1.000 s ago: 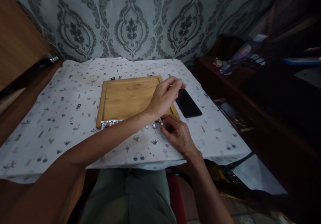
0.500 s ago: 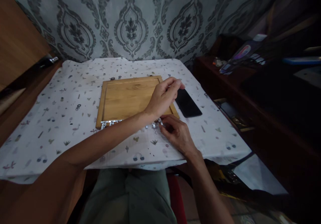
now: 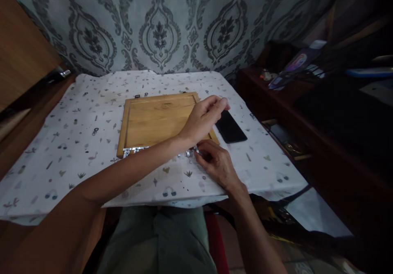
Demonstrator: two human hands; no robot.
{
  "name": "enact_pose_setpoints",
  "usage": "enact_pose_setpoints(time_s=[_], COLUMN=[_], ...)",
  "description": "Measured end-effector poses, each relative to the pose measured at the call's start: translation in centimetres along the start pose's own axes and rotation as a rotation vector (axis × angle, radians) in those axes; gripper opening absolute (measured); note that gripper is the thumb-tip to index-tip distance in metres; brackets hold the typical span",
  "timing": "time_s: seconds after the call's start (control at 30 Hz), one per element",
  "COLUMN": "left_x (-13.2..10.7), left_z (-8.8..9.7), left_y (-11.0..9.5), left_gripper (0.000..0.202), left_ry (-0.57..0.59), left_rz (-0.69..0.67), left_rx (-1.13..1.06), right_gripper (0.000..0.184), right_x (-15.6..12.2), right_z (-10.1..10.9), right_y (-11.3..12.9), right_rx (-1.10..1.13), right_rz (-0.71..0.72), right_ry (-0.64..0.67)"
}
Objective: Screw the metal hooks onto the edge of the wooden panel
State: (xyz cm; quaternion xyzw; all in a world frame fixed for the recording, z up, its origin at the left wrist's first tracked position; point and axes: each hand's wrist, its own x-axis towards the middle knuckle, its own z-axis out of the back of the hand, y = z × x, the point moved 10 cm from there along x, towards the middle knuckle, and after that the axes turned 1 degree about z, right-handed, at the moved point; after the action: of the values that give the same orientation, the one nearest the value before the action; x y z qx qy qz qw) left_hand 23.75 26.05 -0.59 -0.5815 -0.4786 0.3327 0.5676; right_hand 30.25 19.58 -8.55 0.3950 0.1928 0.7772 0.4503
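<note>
A framed wooden board (image 3: 159,120) lies flat on the patterned cloth. Small silvery metal pieces (image 3: 126,152) run along its near edge, partly hidden by my left forearm. My left hand (image 3: 204,116) hovers over the board's right side, thumb and fingers closed in a pinch; anything between them is too small to make out. At the near right corner, my right hand (image 3: 216,161) is closed, its fingertips pinching the metal piece (image 3: 196,148) at the row's right end. A black phone (image 3: 231,127) lies just right of the board.
White printed cloth (image 3: 70,159) covers the table. A dark red cabinet (image 3: 260,89) flanks it on the right, bearing a bottle (image 3: 297,65). Wooden furniture (image 3: 27,40) stands at the left. Patterned wallpaper (image 3: 159,24) rises behind.
My left hand has shifted very slightly to the right with its pinch kept. The right hand and the board look practically the same.
</note>
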Motion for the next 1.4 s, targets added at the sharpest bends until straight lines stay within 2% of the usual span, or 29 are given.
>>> enact_pose_setpoints(time_s=[0.27, 0.47, 0.53, 0.83, 1.03, 1.27, 1.4], left_x=[0.7, 0.6, 0.4, 0.5, 0.7, 0.4, 0.6], left_z=[-1.0, 0.6, 0.8, -0.6, -1.2, -0.6, 0.3], left_y=[0.5, -0.6, -0.6, 0.2, 0.2, 0.1, -0.5], left_gripper=[0.045, 0.039, 0.037, 0.046, 0.048, 0.041, 0.037], left_ry=[0.103, -0.021, -0.04, 0.05, 0.107, 0.098, 0.004], left_rz=[0.098, -0.068, -0.085, 0.051, 0.076, -0.002, -0.073], left_rx=[-0.02, 0.048, 0.04, -0.024, -0.07, -0.062, -0.012], right_gripper=[0.012, 0.013, 0.014, 0.013, 0.011, 0.011, 0.012], right_x=[-0.1, -0.1, 0.0, -0.1, -0.1, -0.1, -0.1], right_z=[-0.1, -0.1, -0.1, -0.1, 0.0, -0.2, -0.1], right_y=[-0.1, -0.1, -0.1, -0.1, -0.1, -0.2, -0.1], right_rx=[0.02, 0.016, 0.009, 0.025, 0.028, 0.013, 0.002], right_rz=[-0.015, -0.021, -0.023, -0.032, -0.022, -0.014, -0.015], right_ry=[0.015, 0.013, 0.012, 0.017, 0.005, 0.01, 0.006])
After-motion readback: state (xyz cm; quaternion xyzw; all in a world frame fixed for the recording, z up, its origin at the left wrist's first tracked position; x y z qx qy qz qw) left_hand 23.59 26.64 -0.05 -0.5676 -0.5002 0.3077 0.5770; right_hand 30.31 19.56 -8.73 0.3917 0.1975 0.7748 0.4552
